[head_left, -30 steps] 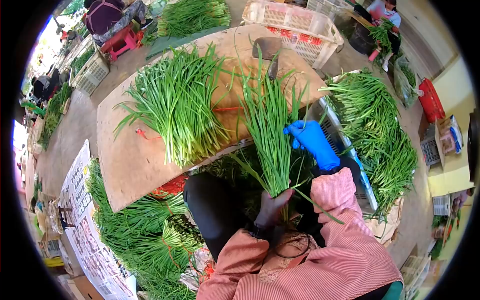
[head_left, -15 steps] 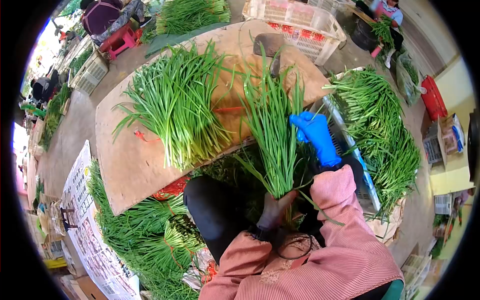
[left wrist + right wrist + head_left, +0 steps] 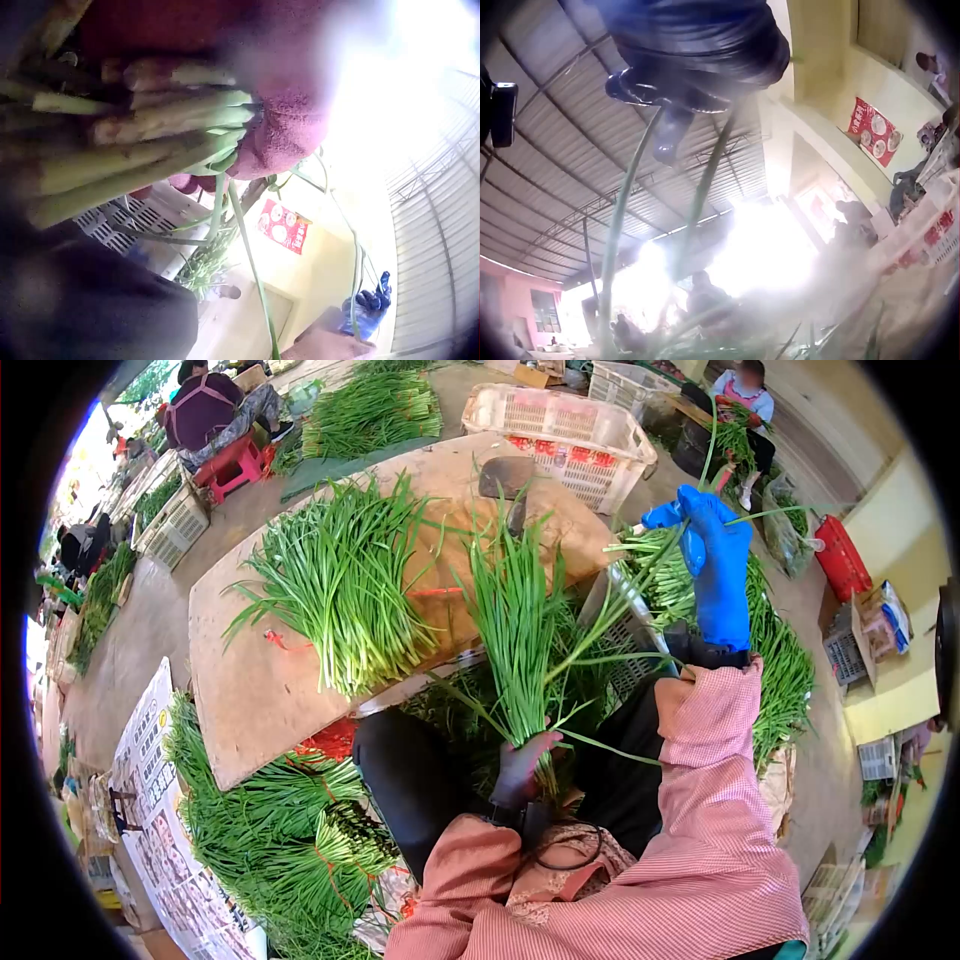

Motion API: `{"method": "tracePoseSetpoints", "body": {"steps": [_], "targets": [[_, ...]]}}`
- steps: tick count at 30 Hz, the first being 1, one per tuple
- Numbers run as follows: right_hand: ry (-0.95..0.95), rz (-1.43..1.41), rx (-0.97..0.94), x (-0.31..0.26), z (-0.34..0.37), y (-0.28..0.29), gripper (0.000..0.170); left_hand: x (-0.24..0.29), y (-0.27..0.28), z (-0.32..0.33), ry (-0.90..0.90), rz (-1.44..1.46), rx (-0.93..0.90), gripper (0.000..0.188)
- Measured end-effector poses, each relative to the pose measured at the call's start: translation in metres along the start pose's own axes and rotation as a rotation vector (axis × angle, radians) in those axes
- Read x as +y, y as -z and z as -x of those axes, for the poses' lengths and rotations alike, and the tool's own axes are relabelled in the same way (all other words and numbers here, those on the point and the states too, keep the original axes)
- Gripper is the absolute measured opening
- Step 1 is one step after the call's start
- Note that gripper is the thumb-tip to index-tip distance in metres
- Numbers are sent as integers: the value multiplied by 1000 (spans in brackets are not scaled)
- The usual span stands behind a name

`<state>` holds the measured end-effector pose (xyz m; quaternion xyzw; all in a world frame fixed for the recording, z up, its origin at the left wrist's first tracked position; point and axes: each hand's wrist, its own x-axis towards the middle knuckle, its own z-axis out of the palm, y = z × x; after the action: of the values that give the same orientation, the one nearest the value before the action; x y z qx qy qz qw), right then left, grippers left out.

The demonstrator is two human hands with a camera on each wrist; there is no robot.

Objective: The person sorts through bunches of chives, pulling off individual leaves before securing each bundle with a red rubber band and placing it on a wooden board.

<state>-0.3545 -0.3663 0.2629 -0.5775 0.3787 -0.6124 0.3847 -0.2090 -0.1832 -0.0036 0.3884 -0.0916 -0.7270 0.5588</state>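
Note:
A dark pinkish-purple glove covers my left hand [image 3: 522, 765], which grips a bunch of garlic chives [image 3: 515, 630] low on the stems, leaves fanning upward. In the left wrist view the cut-looking stem ends [image 3: 172, 124] lie within that glove. My right hand [image 3: 715, 555], in a blue glove, is raised to the right of the bunch and pinches a few loose chive stalks [image 3: 615, 232]. These slant from its fingers down toward the bunch. Beyond my left knee, a larger pile of chives [image 3: 345, 590] lies on the wooden board [image 3: 245, 700].
A cleaver [image 3: 507, 477] lies at the board's far side, with a white crate [image 3: 560, 425] behind it. More chives [image 3: 785, 670] are heaped at my right. Tied bundles [image 3: 290, 840] lie on the floor at left beside a printed sheet [image 3: 165, 800]. Other people sit farther back.
My right hand has moved up and right, away from the bunch, drawing a few stalks out with it. The left hand keeps its grip on the bunch.

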Motion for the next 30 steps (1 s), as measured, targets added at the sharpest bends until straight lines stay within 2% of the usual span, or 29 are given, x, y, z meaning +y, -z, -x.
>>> {"method": "tracePoseSetpoints", "body": {"steps": [3, 5, 8, 9, 11, 12, 13, 19, 21, 22, 23, 25, 30], "targets": [[-4, -86, 31, -5, 12, 5, 20, -5, 6, -6, 30, 162, -109, 36], [55, -45, -43, -8, 22, 8, 23, -6, 8, -8, 86, 223, -145, 36], [-72, 88, -90, 1, 41, 7, 28, -5, 11, -11, 246, 421, -364, 38], [-137, 122, -100, 5, 44, 5, 29, -7, 13, -11, 240, 421, -366, 38], [-130, 53, -171, 16, 51, 4, 26, -2, 10, -5, 313, 538, -541, 36], [-161, -4, -135, 27, 53, 1, 26, 9, -2, 12, 290, 450, -477, 36], [-192, -61, -101, 36, 54, 1, 26, 10, -4, 15, 291, 429, -505, 39], [-206, 13, -51, 39, 57, -8, 25, 20, -6, 27, 273, 317, -471, 41], [-219, 62, -36, 49, 55, -7, 24, 25, -9, 32, 189, 177, -498, 44], [-222, 62, -35, 53, 54, -6, 24, 18, -11, 31, 84, 53, -479, 54], [-217, 66, -47, 58, 54, -6, 24, 24, -21, 38, 32, 33, -482, 55], [-217, 70, -56, 62, 53, -7, 24, 31, -24, 44, 107, 4, -483, 55], [-234, 24, -70, 76, 49, -15, 23, 32, -22, 45, 75, -100, -500, 54]]}}
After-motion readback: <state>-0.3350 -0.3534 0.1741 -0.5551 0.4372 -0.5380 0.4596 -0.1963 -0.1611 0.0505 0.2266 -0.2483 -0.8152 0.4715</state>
